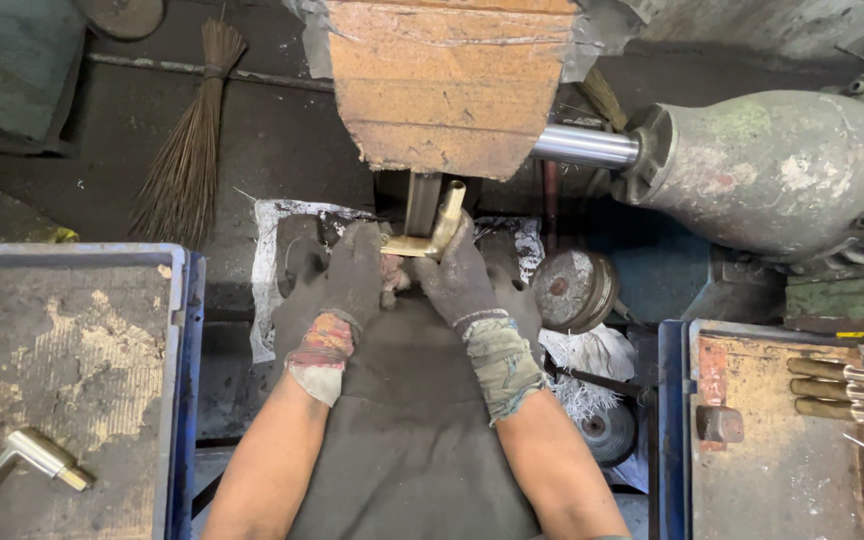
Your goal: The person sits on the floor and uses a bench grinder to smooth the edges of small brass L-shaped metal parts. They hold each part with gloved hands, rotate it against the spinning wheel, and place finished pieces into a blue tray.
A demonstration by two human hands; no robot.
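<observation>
Grimy workshop flooring and a grey motor housing [772, 165] are framing the head view. Both gloved hands are pinching one brass L-shaped fitting [430, 232] against the buffing wheel under the taped cardboard guard [447, 85]: the left hand [352, 275] is closing on its short leg, the right hand [464, 275] is closing on its upright tube. Left of the grip, a blue tray [182, 300] is holding one shiny finished fitting [27, 460]; right of it, another tray [674, 400] is holding three dull brass pieces [840, 390] seemingly awaiting polishing.
</observation>
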